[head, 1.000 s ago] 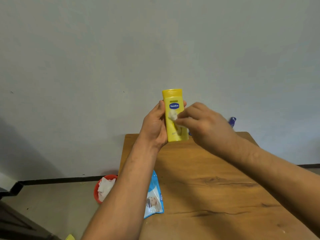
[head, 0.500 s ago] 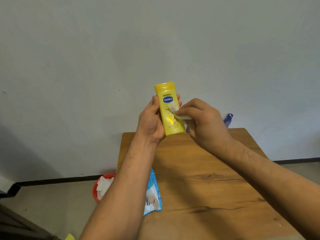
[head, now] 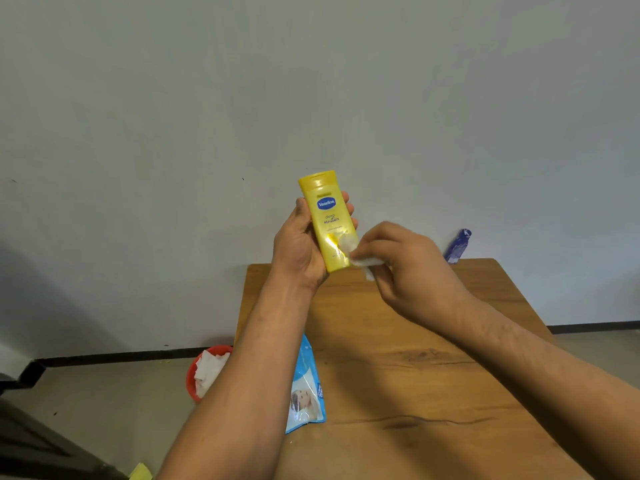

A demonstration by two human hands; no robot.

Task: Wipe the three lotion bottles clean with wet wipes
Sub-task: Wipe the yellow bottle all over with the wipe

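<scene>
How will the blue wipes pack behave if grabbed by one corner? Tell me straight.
Likely floppy: the blue wipes pack is a soft film pouch, creased near its lower end. Probably slippery, given its glossy sheen. It lies at the wooden table's left edge, so a leftward push may tip it off toward the red bin.

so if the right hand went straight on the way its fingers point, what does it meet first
The lower body of the yellow Vaseline lotion bottle, gripped by the left hand. The wet wipe pinched in the right hand seems to touch it, though depth is unclear.
</scene>
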